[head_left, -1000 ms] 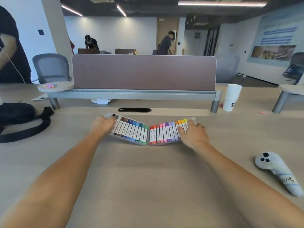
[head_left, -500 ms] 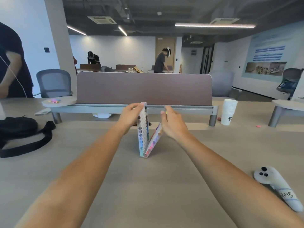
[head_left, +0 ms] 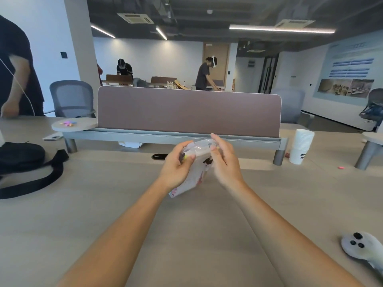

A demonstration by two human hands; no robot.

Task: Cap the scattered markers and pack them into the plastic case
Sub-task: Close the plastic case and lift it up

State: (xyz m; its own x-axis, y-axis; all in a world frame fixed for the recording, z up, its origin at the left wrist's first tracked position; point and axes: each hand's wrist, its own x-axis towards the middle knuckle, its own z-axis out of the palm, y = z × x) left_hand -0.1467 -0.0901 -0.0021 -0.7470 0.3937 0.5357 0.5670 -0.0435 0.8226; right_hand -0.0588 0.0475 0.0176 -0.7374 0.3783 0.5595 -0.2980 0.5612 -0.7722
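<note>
Case (head_left: 193, 179) held between both hands over the surface (head_left: 186, 235).
The left hand (head_left: 176, 168) curls round its left edge; the right hand (head_left: 224, 162) presses its right side, fingers straight. The case is tilted and blurred.

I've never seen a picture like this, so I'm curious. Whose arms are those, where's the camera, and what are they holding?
The camera sits on a person's head, so you see their own two arms reaching forward. The left hand grips a see-through plastic case, held tilted, with colours showing inside. The right hand, a bit blurry, presses its other side with straight fingers. On the table lie a black bag, stacked white cups and a white controller.
</note>
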